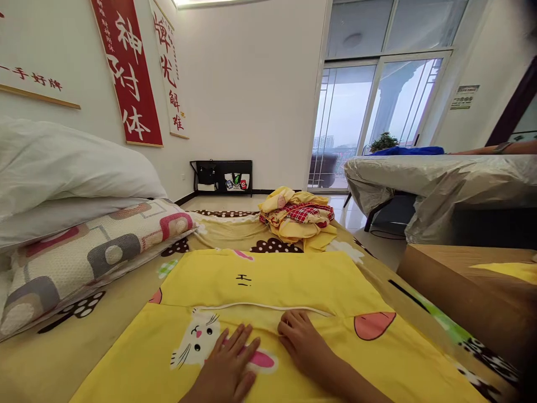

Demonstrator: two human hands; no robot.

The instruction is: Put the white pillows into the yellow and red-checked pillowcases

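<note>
A yellow fabric cover (pixel 335 280) with a white rabbit print and pink patches lies spread out flat in front of me. Across its middle runs a slit-like opening (pixel 260 311) with a pale edge, bowed apart slightly. My left hand (pixel 230 358) rests palm down on the cover, fingers stretched over the rabbit's pink ear, below the opening. At the right part of the opening, my right hand (pixel 300 338) has its fingers curled on the lower edge of the fabric. Its fingertips are partly hidden.
Behind the cover sits a crumpled pile of yellow and red-checked cloth (pixel 297 218) on a patterned bedsheet (pixel 222 229). Pillows (pixel 113 240) are stacked at left. A brown box (pixel 444 280) and a plastic-wrapped table (pixel 419 173) stand right; another person's arm (pixel 512 148) rests there.
</note>
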